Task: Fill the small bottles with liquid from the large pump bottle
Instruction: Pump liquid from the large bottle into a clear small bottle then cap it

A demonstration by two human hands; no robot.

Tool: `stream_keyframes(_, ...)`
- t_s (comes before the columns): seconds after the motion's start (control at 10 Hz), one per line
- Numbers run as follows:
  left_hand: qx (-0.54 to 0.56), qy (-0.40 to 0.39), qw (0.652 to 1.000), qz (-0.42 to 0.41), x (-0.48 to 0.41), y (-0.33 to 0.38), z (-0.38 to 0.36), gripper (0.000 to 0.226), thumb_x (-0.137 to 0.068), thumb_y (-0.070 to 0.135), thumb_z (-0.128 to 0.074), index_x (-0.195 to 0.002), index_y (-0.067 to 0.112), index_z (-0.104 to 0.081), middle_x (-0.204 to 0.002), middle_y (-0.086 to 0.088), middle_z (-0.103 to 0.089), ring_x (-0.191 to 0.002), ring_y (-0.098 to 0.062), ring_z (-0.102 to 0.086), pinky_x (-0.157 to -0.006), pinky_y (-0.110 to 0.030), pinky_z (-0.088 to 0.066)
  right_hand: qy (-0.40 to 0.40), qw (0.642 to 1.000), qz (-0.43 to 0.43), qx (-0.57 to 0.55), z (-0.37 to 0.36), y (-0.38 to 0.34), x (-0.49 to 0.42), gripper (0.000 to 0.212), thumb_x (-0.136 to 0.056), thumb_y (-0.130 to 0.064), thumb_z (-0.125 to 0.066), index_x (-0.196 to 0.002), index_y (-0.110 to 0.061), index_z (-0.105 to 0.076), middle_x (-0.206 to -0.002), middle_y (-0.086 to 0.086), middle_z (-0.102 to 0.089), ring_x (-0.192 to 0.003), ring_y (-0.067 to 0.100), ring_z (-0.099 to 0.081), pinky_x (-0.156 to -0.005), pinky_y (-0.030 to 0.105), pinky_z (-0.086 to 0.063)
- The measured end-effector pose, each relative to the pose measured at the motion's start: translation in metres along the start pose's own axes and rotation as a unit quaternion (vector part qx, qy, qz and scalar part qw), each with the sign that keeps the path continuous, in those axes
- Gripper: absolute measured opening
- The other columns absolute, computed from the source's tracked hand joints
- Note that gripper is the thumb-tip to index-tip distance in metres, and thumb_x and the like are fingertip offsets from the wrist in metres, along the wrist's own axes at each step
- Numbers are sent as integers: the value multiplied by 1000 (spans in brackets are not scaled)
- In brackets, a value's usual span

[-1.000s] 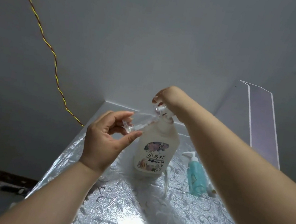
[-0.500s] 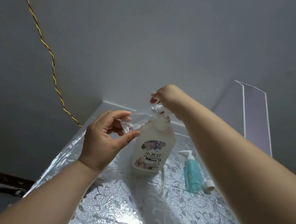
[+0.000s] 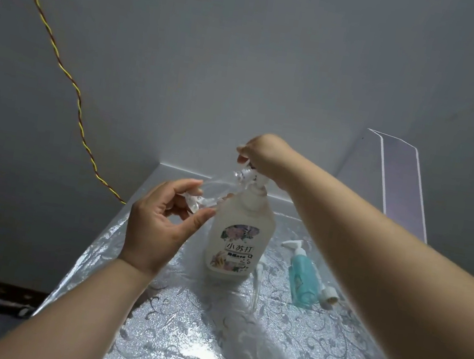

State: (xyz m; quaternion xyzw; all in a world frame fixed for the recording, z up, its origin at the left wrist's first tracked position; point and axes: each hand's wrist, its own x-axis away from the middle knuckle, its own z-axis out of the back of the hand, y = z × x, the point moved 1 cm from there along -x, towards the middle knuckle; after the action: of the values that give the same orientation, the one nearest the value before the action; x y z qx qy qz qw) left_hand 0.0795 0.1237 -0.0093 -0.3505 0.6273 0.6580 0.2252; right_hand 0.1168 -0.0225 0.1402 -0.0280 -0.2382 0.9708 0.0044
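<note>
Large frosted white pump bottle (image 3: 238, 241) stands upright on the silver floral-patterned bench (image 3: 205, 343); the right hand (image 3: 264, 155) curls over its pump head (image 3: 249, 178). The left hand (image 3: 157, 229) pinches a small clear plastic bottle (image 3: 212, 192) just left of the spout, long axis tilted, upper end toward the nozzle, probably awaiting a press.

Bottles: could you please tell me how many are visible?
3: large frosted white pump bottle, upright mid-table; small clear bottle in the left hand at its spout; small teal bottle lying beside it. The right arm may hide more.
</note>
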Motion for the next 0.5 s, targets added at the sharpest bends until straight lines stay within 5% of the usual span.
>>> stream_keyframes(0.1, 3, 0, 1000, 4, -1, -2, -1, 39, -71, 54, -76, -107, 46, -64, -97, 13, -69, -77, -16, -66, -73, -25, -54, -5, 999, -1, -35, 1, 0, -3, 31, -97, -15, -45, -118, 1, -62, -79, 3, -53, -71, 18, -51, -55, 17, -38)
stream_keyframes(0.2, 7, 0, 1000, 10, -1, -2, -2, 40, -70, 58, -75, -106, 46, -65, -96, 11, -71, -77, -20, -68, -73, -31, -57, -11, 1000, -7, 0, -2, 1, -3, 31, -97, -10, -43, -120, 1, -60, -82, 6, -53, -64, 17, -49, -61, 22, -43)
stream_keyframes(0.3, 0, -2, 1000, 12, 0, -4, -1, 40, -70, 60, -75, -105, 46, -65, -95, 12, -71, -76, -20, -68, -72, -33, -59, -16, 999, -4, 42, -8, 4, -6, 32, -97, -9, -43, -122, 0, -60, -95, 8, -49, -86, 18, -45, -78, 26, -39)
stream_keyframes(0.5, -3, -8, 1000, 16, 0, -1, 0, 40, -69, 64, -73, -105, 50, -64, -97, 15, -70, -78, -16, -68, -72, -30, -58, -22, 999, -9, 35, -9, 9, -1, 32, -97, -10, -43, -121, 0, -62, -84, 4, -51, -87, 17, -45, -69, 25, -40)
